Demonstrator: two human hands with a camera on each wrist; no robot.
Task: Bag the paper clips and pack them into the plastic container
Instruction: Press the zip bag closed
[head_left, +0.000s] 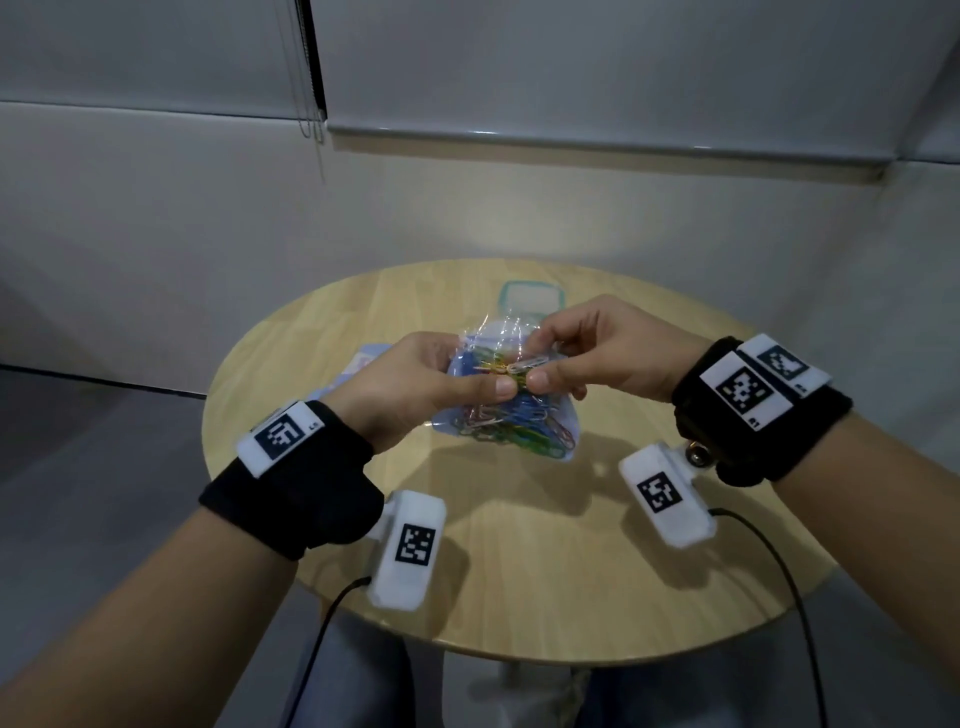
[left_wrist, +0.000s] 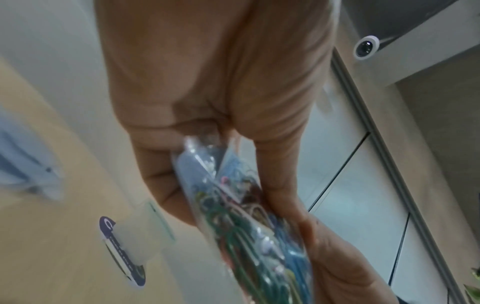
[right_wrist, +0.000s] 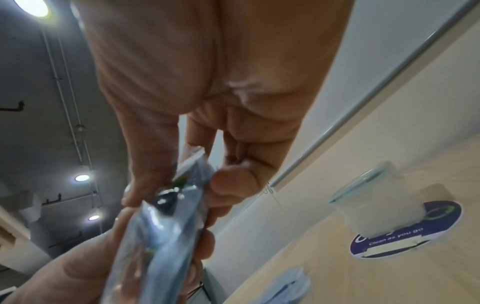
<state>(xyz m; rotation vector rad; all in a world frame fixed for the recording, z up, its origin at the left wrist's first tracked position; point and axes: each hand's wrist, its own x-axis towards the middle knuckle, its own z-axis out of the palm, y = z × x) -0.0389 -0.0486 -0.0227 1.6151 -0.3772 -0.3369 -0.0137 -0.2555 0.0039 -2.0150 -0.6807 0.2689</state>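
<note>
A clear plastic bag (head_left: 506, 415) full of coloured paper clips hangs above the middle of the round wooden table (head_left: 519, 545). My left hand (head_left: 441, 382) pinches the bag's upper left side between thumb and fingers. My right hand (head_left: 561, 358) pinches the bag's top edge from the right, thumb tip close to the left thumb. The left wrist view has the bag (left_wrist: 241, 216) running between my left fingers (left_wrist: 161, 181) and thumb. In the right wrist view the bag (right_wrist: 166, 216) is squeezed by both hands. The plastic container (head_left: 531, 300) with a teal rim stands behind the hands, partly hidden.
A pale blue flat item (head_left: 363, 361) lies on the table left of the bag, mostly hidden by my left hand. The container (right_wrist: 374, 205) stands on a round blue sticker (right_wrist: 415, 232). Cables run from both wrist cameras off the near table edge.
</note>
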